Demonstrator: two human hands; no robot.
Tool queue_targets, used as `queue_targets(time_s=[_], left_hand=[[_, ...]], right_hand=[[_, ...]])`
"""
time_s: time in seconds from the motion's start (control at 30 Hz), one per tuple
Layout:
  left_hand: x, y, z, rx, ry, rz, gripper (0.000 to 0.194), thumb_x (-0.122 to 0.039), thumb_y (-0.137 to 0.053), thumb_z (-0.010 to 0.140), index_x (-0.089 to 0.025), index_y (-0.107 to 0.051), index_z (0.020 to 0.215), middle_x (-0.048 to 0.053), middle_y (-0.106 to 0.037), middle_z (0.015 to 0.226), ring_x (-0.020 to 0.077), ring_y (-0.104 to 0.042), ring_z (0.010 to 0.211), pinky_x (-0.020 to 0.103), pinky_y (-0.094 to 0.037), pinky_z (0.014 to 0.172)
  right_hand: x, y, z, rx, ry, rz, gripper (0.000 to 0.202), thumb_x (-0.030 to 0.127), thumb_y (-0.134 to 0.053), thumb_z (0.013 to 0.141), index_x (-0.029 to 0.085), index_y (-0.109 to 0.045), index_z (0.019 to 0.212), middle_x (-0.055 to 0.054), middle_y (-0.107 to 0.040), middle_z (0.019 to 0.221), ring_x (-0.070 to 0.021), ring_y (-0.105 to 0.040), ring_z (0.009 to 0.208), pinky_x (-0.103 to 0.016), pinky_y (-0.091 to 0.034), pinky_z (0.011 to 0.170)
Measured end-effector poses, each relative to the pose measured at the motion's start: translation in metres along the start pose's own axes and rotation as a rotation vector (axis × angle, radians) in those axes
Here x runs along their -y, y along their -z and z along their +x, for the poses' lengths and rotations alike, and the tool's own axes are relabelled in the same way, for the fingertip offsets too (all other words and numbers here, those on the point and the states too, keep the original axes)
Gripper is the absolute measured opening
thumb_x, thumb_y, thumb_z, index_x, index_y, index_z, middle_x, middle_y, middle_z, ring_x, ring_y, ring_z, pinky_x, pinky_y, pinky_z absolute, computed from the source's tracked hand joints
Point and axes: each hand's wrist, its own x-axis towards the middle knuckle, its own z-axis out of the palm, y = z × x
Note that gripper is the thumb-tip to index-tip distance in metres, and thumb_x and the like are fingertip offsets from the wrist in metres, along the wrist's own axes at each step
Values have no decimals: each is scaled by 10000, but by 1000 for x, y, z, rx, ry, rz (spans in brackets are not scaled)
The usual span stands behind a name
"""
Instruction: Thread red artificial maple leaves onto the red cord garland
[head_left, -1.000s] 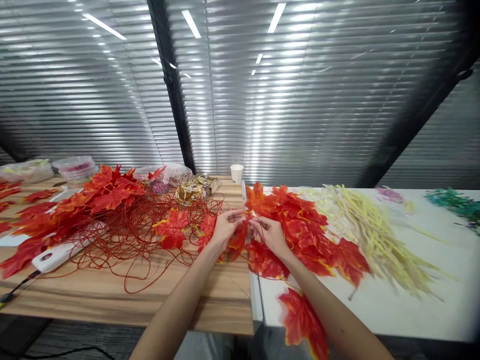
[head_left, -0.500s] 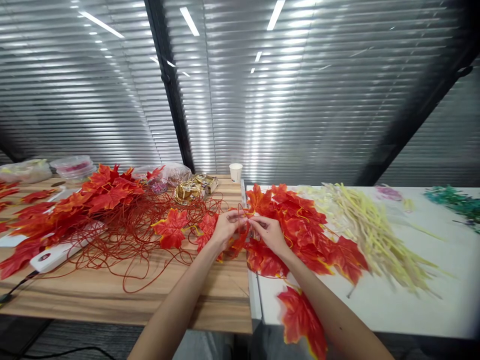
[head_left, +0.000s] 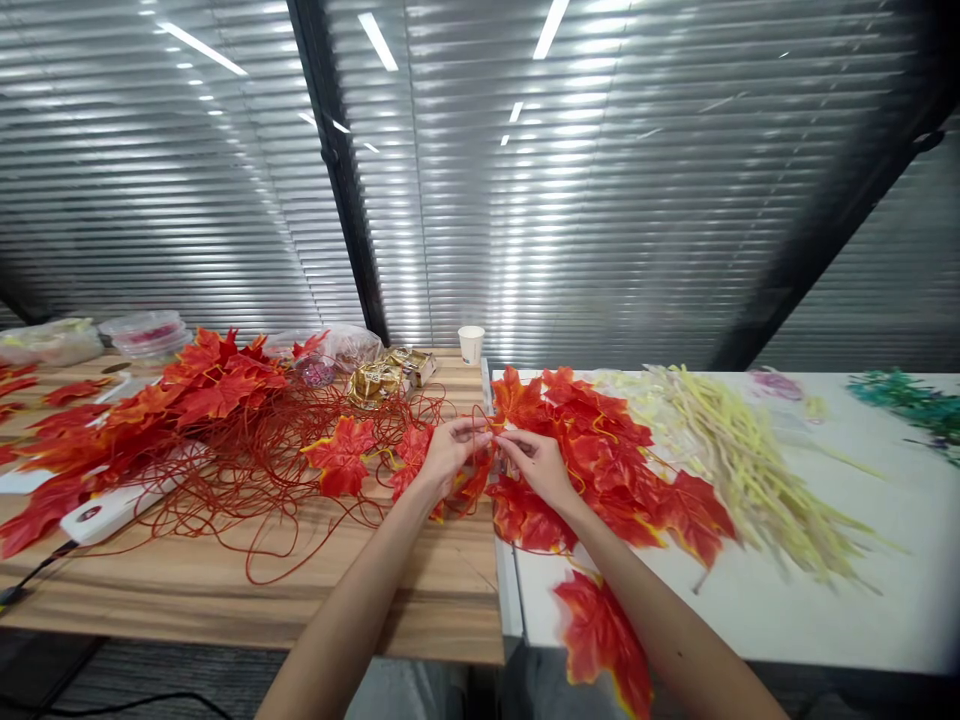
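Observation:
My left hand (head_left: 451,452) and my right hand (head_left: 537,464) meet fingertip to fingertip over the seam between two tables. Both are pinched on thin red cord, near a leaf's stem; the exact spot is too small to make out. A red leaf (head_left: 477,480) hangs just below the fingers. Left of my left hand lie two yellow-edged red leaves (head_left: 342,456) and a large tangle of red cord (head_left: 277,455). A heap of red leaves (head_left: 600,440) surrounds my right hand, and one more leaf (head_left: 604,640) hangs under my right forearm at the table edge.
A white power strip (head_left: 135,495) lies by a leaf pile (head_left: 150,410) on the wooden table (head_left: 337,610). Behind are plastic tubs (head_left: 146,335), gold wrappers (head_left: 379,382) and a paper cup (head_left: 471,345). Yellow strands (head_left: 742,460) and teal foliage (head_left: 911,405) lie on the white table (head_left: 847,620).
My left hand has shifted very slightly to the left, with its fingertips still close to those of my right hand. Everything else looks the same.

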Motion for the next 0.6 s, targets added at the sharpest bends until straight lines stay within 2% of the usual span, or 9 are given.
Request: queue_targets(time_s=[0.2,0.5,0.6], left_hand=[[3,2,-1,53,30,35,477,-318,-778,518,-99,-623,912,81,-667,768,149,-612,637,223,-469,520],[1,1,0,31,20,7,449,-284,-795,488,-98,-641,867,71,-679,736,133,-615,648,222,-470,598],[1,1,-1,43,33,14,464,-298,-792,494,-97,-638,882,71,-676,727,126,-606,616,217,-461,567]], right_hand=[[2,1,0,13,22,-20,260,365,-532,788,160,-686,827,-57,-683,745,-172,-601,638,-275,-481,613],[4,0,1,-13,15,-18,243,366,-557,771,172,-694,820,-60,-695,784,-191,-622,671,-301,-497,645],[3,0,0,-7,17,-14,245,364,-552,776,169,-693,828,-63,-694,785,-192,-622,678,-298,-494,646]])
